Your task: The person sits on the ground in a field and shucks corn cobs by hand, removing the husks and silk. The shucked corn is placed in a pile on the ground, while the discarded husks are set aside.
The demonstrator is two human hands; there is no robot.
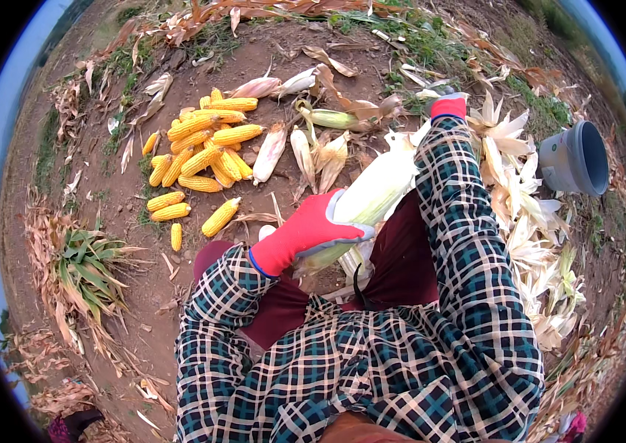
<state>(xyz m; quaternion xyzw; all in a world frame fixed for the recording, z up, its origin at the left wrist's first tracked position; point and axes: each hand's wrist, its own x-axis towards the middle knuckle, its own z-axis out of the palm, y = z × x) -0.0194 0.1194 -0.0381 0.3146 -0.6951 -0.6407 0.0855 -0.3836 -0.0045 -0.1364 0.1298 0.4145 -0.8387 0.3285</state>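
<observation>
My left hand [313, 230], in a red glove with grey palm, grips the lower part of a corn ear in pale green-white husk [382, 185], which slants up to the right between my knees. My right hand [448, 102], gloved the same way, is stretched forward beyond the ear's upper end; fingers and palm are largely hidden, and pale husk shows beside them. Ahead and left lies a heap of husked yellow corn cobs [202, 158], with a single yellow cob [221, 216] nearer to me. Several unhusked ears [270, 153] lie on the soil just beyond my left hand.
Stripped pale husks [529, 238] are piled along my right side. Past them a grey plastic bucket [574, 159] leans on its side or tilts; which is unclear. Cut stalks with green leaves [89, 266] lie at the left. Dry leaves and weeds border the brown soil ahead.
</observation>
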